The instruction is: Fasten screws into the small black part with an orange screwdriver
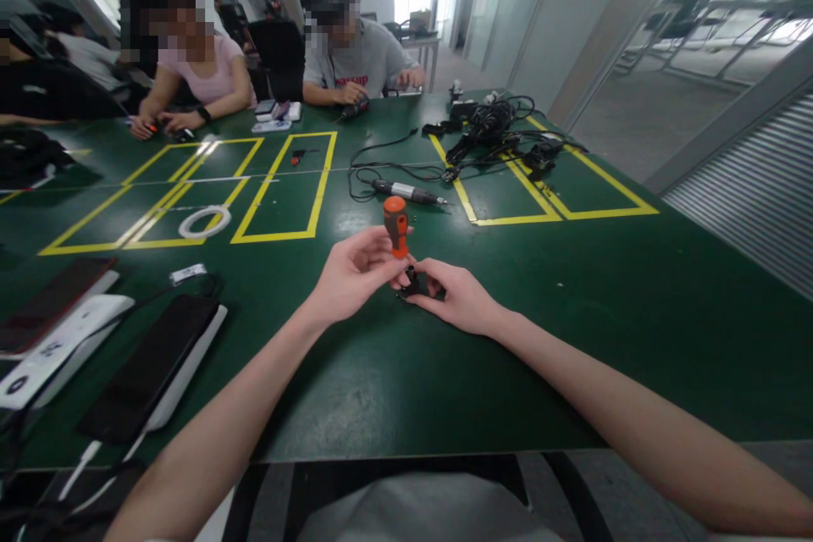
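The left hand [356,273] was closed around the lower end of an upright orange-and-grey screwdriver [395,222]; the right hand [462,296] pinched a small black part [412,282] just below it, over the green tabletop [362,389]. Both objects looked light and stiff, the screwdriver probably best taken by its thick handle
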Action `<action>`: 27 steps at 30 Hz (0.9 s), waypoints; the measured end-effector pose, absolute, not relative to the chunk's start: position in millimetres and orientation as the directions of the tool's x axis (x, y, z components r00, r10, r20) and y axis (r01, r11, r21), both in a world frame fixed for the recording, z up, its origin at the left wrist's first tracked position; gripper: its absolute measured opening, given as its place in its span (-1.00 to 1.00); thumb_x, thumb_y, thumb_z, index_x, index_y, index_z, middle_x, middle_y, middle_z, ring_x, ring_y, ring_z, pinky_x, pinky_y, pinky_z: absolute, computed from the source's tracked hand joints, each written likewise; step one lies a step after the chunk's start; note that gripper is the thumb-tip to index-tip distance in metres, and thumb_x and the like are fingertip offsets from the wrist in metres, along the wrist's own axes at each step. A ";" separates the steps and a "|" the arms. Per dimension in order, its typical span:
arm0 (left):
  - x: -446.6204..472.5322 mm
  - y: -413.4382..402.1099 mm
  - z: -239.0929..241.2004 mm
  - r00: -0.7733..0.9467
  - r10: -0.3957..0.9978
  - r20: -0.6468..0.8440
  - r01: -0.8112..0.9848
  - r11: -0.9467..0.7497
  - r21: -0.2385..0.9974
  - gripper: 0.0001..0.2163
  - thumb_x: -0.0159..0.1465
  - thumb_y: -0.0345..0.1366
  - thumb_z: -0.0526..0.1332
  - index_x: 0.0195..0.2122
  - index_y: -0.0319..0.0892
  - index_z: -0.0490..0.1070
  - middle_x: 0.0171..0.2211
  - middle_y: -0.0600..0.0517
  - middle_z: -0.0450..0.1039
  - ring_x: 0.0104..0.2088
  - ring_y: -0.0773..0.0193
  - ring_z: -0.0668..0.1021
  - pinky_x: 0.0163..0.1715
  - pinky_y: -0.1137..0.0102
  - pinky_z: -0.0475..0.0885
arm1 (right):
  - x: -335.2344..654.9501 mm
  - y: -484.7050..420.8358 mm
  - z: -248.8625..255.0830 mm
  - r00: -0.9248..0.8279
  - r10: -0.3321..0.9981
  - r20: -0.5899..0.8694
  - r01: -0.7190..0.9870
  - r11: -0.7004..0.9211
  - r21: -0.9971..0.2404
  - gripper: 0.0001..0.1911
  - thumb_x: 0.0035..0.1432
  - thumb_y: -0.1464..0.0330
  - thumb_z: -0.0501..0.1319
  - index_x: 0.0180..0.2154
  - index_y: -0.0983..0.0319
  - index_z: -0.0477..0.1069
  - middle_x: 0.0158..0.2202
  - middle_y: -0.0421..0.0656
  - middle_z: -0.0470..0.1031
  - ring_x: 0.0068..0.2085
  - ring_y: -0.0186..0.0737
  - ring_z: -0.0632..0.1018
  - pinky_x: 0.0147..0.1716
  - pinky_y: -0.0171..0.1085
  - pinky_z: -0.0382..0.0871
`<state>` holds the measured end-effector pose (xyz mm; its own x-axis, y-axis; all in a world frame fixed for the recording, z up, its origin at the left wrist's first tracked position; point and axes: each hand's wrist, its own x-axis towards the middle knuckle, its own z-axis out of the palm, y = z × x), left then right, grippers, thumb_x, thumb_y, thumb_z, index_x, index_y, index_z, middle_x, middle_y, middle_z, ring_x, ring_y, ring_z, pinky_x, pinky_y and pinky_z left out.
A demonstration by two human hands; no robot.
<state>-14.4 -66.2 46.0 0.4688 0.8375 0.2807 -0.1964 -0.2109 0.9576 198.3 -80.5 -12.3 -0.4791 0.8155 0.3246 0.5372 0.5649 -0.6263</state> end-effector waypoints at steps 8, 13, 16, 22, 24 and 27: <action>-14.6 -65.7 45.1 0.476 0.829 0.292 -0.243 -0.195 0.950 -0.61 0.24 -0.24 0.47 -0.02 -0.16 0.34 -0.29 0.03 0.63 -0.44 0.31 0.67 -0.41 0.45 0.58 | 198.5 -80.0 -13.3 -0.477 0.818 0.321 0.548 0.562 -0.620 -0.73 0.27 0.33 0.35 -0.01 0.21 0.43 -0.33 -0.22 0.47 -0.41 -0.28 0.47 -0.36 -0.29 0.32; -14.1 -65.6 46.4 0.490 0.828 0.273 -0.196 -0.200 0.960 -0.70 0.28 -0.21 0.43 -0.07 -0.24 0.44 -0.28 -0.03 0.63 -0.43 0.32 0.66 -0.38 0.44 0.59 | 198.5 -80.0 -12.8 -0.482 0.818 0.314 0.547 0.561 -0.622 -0.73 0.28 0.32 0.34 -0.01 0.21 0.43 -0.33 -0.22 0.47 -0.41 -0.28 0.46 -0.37 -0.29 0.32; -13.0 -65.2 44.3 0.480 0.827 0.292 -0.242 -0.195 0.950 -0.66 0.26 -0.19 0.46 -0.13 -0.18 0.34 -0.31 0.03 0.61 -0.45 0.34 0.66 -0.41 0.46 0.58 | 198.3 -79.7 -12.8 -0.481 0.819 0.313 0.544 0.559 -0.626 -0.73 0.28 0.31 0.33 -0.01 0.19 0.43 -0.32 -0.21 0.49 -0.40 -0.26 0.48 -0.36 -0.28 0.34; -12.9 -64.4 41.6 0.488 0.829 0.274 -0.224 -0.185 0.957 -0.61 0.28 -0.15 0.43 0.01 -0.19 0.38 -0.26 0.00 0.62 -0.44 0.35 0.64 -0.41 0.46 0.56 | 197.6 -79.8 -13.4 -0.478 0.823 0.308 0.545 0.552 -0.631 -0.74 0.26 0.34 0.37 -0.05 0.22 0.43 -0.35 -0.23 0.46 -0.42 -0.28 0.46 -0.38 -0.30 0.32; -12.9 -64.8 41.9 0.492 0.831 0.261 -0.196 -0.186 0.963 -0.67 0.29 -0.16 0.42 -0.06 -0.23 0.43 -0.27 -0.02 0.61 -0.44 0.36 0.63 -0.41 0.46 0.56 | 197.8 -80.0 -13.7 -0.478 0.820 0.314 0.544 0.558 -0.627 -0.74 0.25 0.34 0.38 -0.05 0.22 0.43 -0.34 -0.23 0.47 -0.42 -0.28 0.47 -0.38 -0.30 0.31; -12.2 -65.6 41.4 0.470 0.842 0.264 -0.216 -0.181 0.960 -0.68 0.26 -0.19 0.45 -0.12 -0.21 0.39 -0.29 0.01 0.60 -0.45 0.37 0.63 -0.42 0.48 0.55 | 198.5 -80.0 -14.9 -0.476 0.817 0.325 0.544 0.564 -0.621 -0.74 0.26 0.33 0.38 -0.05 0.21 0.44 -0.34 -0.22 0.48 -0.42 -0.27 0.47 -0.38 -0.29 0.32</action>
